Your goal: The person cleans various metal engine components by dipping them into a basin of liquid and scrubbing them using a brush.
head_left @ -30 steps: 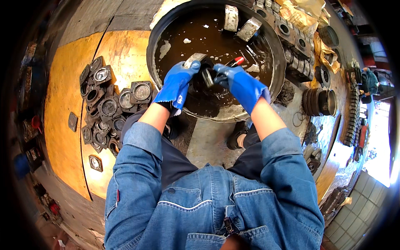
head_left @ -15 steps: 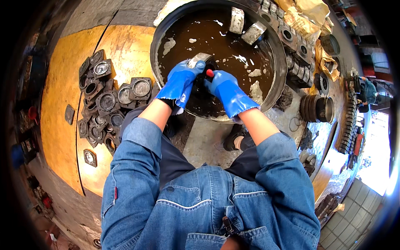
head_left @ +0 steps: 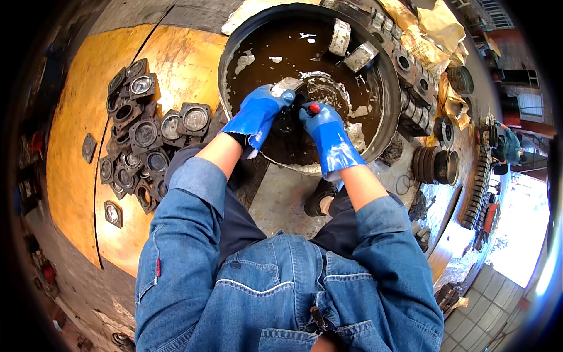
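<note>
Both my hands wear blue rubber gloves over a round dark tub (head_left: 223, 76) of brown liquid. My left hand (head_left: 261, 108) is closed round a grey metal part (head_left: 287, 86) with a pale, wet face, held above the near half of the liquid. A little to its right, my right hand (head_left: 324, 117) is closed on a red-ended tool (head_left: 314, 108); the rest of the tool is hidden by the glove and the dark liquid. At the tub's far right side, two curved metal pieces (head_left: 340, 37) (head_left: 360, 57) rest partly in the liquid.
Several square metal parts with round recesses (head_left: 145, 134) lie heaped on the yellow board (head_left: 73, 158) at left. Metal blocks (head_left: 404, 62), crumpled brown paper (head_left: 443, 29) and stacked rings (head_left: 435, 165) stand at right. Another person (head_left: 511, 146) is far off at right.
My right hand has moved right, away from the metal part, with the red-ended tool. Ripples now show in the liquid beyond it. My left hand keeps its hold; the whole view has shifted slightly.
</note>
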Tool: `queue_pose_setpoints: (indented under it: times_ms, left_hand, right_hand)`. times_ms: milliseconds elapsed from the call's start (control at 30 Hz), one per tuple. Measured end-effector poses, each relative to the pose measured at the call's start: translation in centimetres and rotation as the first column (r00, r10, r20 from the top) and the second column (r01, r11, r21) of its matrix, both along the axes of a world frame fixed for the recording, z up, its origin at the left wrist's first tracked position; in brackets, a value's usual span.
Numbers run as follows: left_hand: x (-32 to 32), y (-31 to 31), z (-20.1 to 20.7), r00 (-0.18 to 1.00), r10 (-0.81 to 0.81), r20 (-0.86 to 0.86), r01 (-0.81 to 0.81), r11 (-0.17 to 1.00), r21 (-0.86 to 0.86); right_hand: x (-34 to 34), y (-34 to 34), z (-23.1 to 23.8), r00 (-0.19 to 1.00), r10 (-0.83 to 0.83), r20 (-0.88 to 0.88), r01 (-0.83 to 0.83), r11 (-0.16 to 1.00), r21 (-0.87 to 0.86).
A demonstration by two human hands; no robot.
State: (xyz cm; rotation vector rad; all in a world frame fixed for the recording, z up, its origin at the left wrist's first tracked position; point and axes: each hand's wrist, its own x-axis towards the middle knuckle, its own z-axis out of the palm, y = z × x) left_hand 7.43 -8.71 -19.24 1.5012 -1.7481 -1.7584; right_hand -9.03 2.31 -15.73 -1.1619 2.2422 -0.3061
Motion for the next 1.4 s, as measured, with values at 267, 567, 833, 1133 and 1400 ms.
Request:
queue_pose_setpoints:
  times_ms: [267,567,833,1133,1400]
  left_hand:
    - [-0.6,-0.1,2.7,0.976,-0.125,0.178,0.138,0.988,-0.063]
    - [-1.1,0.4,2.6,0.986,-0.12,0.119,0.127,0.99,-0.055]
    - [-1.0,0.7,2.3,0.972,-0.085,0.218,0.111,0.988,-0.111]
    - [-1.7,0.2,0.0,0.961,-0.059,0.271,0.103,0.983,-0.15]
    - [-2.1,0.3,0.7,0.991,-0.054,0.121,0.066,0.993,-0.094]
  right_hand:
    - [-0.8,-0.1,-0.2,0.962,-0.031,0.273,0.007,0.996,0.089]
    - [1.6,-0.8,3.9,0.987,0.161,0.019,-0.161,0.949,0.27]
    - [1.8,-0.6,2.7,0.888,0.353,-0.294,-0.281,0.924,0.26]
    - [1.1,0.8,2.1,0.874,0.302,-0.381,-0.29,0.953,0.089]
    - [-1.4,1.1,-4.0,0.996,0.006,0.087,-0.014,0.997,0.082]
